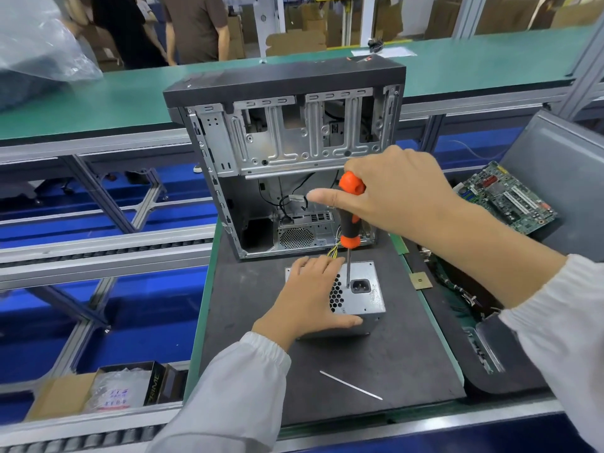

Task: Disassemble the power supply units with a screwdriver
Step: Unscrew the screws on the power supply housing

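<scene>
A grey metal power supply unit stands on the dark mat, its face with the honeycomb vent and black power socket turned up. My left hand lies over its left side, fingers across the top and thumb curled along the front edge. My right hand grips the top of an orange and black screwdriver held upright. The thin shaft comes down to the unit's top face just left of the socket. Yellow wires show behind the unit.
An open computer case stands just behind the unit. A thin white stick lies on the mat in front. At the right a green circuit board rests in a grey tray. A cardboard box sits lower left. People stand beyond the green bench.
</scene>
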Tool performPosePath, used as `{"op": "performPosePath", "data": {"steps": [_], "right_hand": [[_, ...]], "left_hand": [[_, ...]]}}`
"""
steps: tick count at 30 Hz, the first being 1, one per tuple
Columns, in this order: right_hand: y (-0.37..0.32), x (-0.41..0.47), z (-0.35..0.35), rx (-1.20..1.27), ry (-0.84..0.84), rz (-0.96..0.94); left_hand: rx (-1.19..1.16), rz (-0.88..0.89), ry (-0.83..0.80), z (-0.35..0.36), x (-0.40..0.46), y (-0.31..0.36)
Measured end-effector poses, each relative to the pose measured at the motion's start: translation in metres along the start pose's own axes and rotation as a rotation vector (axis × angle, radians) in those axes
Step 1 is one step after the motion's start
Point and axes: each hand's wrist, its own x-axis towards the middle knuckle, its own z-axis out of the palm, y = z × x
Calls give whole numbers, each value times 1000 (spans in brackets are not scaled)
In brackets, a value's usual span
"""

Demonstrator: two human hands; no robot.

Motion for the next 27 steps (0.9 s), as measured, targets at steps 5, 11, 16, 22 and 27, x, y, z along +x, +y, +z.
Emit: {"op": "performPosePath", "data": {"steps": [5,11,16,22,27], "right_hand": [[3,9,-9,-77,-185,-65],[26,18,-28,56,-568,-198],[30,19,-37,311,-844,-304],[6,16,-27,143,-539,-241],[-2,18,-15,-290,-304,-208]], "left_hand": [[15,39,10,3,2,5],[-29,56,4,4,4,6],[-347,25,78,-4,3,6],[-684,-104,141,-5,8,6],[-727,-131,133,-7,5,7]]}}
